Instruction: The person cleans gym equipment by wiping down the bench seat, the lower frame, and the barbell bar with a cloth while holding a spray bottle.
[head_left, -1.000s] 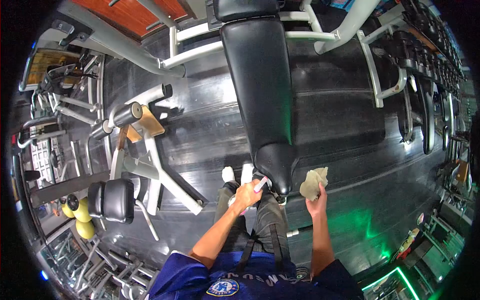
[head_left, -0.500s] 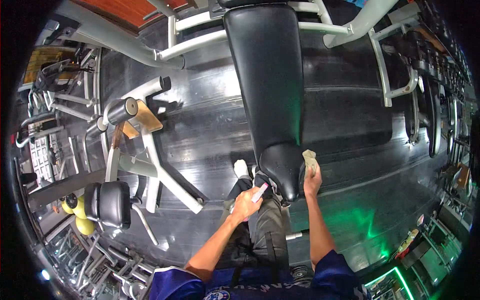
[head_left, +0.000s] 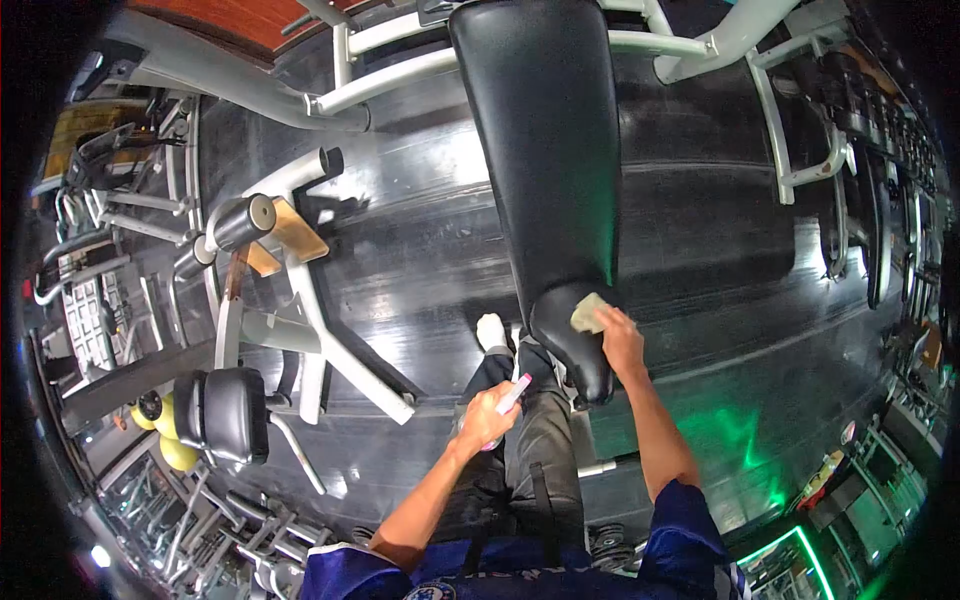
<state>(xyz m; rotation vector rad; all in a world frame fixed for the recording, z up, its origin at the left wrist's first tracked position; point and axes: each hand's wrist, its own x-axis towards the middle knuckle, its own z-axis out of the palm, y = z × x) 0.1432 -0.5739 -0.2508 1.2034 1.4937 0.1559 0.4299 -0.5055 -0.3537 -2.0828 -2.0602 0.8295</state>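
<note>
My right hand grips a pale yellowish cloth, which lies against the top of the black padded seat at the near end of a bench. Beyond it stretches the long black backrest pad. Closed round a spray bottle, my left hand is held low over my legs, left of the seat. The bottle's top is white with a pink tip; most of its body is hidden by my fingers and palm.
White frame tubes cross behind the bench. To the left stands a machine with a black seat and a roller pad. Yellow balls lie beyond it. Dumbbell racks line the right side. My feet rest on the dark floor.
My right hand has brought the cloth from the seat's right edge up and leftward onto its top surface. The spray bottle stays in my left hand, nearly unmoved.
</note>
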